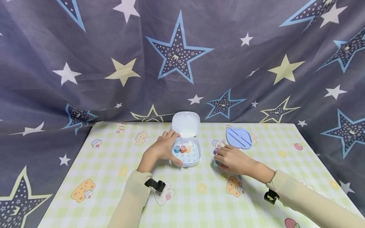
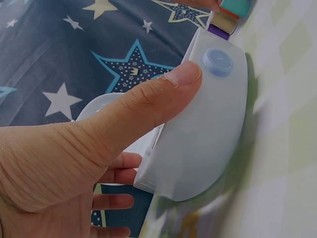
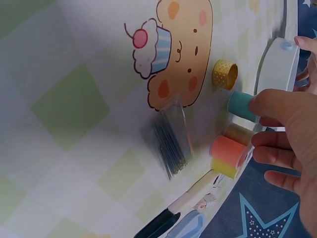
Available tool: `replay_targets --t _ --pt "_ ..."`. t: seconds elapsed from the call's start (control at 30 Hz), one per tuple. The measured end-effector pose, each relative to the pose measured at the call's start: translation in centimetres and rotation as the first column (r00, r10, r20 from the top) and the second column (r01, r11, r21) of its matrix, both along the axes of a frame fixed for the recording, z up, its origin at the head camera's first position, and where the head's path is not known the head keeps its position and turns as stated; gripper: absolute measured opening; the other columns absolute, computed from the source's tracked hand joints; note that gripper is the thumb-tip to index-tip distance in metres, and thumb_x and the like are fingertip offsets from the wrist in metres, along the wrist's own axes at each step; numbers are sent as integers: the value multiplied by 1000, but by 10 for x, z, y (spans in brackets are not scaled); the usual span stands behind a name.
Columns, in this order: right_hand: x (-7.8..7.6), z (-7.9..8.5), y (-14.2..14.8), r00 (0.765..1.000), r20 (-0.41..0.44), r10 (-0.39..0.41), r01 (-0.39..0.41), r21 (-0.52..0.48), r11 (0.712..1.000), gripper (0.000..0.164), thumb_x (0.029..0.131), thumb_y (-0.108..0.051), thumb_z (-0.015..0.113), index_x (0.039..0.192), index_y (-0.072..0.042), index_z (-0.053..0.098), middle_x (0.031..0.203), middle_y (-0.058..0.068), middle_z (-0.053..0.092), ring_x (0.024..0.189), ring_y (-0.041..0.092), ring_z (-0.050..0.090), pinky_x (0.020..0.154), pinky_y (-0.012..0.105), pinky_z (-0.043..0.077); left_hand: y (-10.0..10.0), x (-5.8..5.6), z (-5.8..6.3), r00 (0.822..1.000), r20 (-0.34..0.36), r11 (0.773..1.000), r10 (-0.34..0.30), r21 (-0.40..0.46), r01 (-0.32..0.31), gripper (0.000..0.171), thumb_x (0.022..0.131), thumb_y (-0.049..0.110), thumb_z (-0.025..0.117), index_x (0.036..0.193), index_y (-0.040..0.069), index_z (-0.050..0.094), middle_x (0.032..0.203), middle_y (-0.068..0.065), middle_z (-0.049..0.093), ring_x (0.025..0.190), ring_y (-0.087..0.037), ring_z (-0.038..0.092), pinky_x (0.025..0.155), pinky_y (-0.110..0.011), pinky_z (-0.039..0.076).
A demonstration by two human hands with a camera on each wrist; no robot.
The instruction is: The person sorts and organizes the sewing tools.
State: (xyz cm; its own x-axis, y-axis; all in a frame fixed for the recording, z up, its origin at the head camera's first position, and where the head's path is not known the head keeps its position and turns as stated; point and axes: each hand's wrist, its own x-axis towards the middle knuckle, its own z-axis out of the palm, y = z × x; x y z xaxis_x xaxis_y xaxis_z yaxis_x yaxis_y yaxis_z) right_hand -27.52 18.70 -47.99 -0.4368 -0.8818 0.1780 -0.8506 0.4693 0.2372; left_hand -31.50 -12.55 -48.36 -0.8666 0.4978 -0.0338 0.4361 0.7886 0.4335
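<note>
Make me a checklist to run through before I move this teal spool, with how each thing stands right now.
1. Lid open: ok, raised behind the box.
2. Box steadied: ok, your left grip holds it, thumb against its front.
3. Room inside: ok, bare pegs show in front of the three spools.
4. Teal spool in your right grip: ok, your thumb is on it.
5. Right grip firm: cannot tell, your own fingers partly hide the hold.
6. Small things put away: not ok, the thimble and needles lie loose on the table.
</note>
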Motion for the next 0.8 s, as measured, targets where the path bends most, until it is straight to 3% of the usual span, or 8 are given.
replay_targets --t 0.5,0.8 --pt "0 0 -4 1000 15 -1 1 -7 1000 21 77 -26 75 92 -13 66 93 0 63 90 18 59 90 45 48 1 2 5 1000 9 1000 1 -21 -1 117 44 59 86 138 10 38 131 -5 42 111 -21 37 97 -40 37" --pt "1 1 -8 1000 12 -3 3 2 1000 18 77 -24 74 89 -14 65 89 -2 62 85 16 58 80 36 48 0 1 2 1000 13 1000 5 -19 -5 117 43 60 86 138 12 37 132 -6 42 111 -21 36 96 -39 37"
